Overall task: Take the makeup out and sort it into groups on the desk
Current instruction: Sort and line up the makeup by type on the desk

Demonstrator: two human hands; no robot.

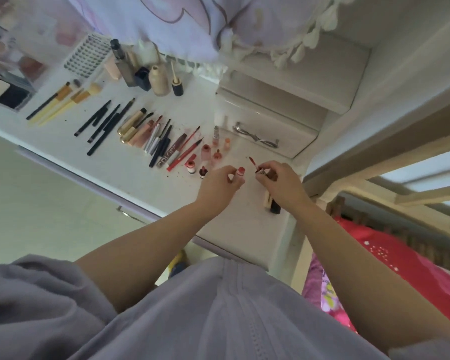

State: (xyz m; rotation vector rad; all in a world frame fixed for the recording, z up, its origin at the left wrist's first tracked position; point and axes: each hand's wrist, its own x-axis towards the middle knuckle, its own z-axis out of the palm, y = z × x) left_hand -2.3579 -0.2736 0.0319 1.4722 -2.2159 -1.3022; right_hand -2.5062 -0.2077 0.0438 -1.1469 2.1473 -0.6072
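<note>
My left hand (220,184) grips a small red lip tint tube (240,172) above the white desk (130,172). My right hand (278,181) pinches its applicator wand (253,163), red tip pointing up and left, pulled out of the tube. Makeup lies in rows on the desk: brushes (63,101) at the left, black pencils (104,123), gold and pink tubes (135,127), liners and red pencils (177,149), and small red and peach bottles (208,154) just beyond my hands. Foundation bottles (159,80) stand at the back.
A compact palette (4,93) and a lash tray (87,55) lie at the far left. An eyelash curler (256,137) rests on a beige case (270,120). A black-capped bottle (273,205) lies under my right wrist. A pink bed cover (390,258) is at the right.
</note>
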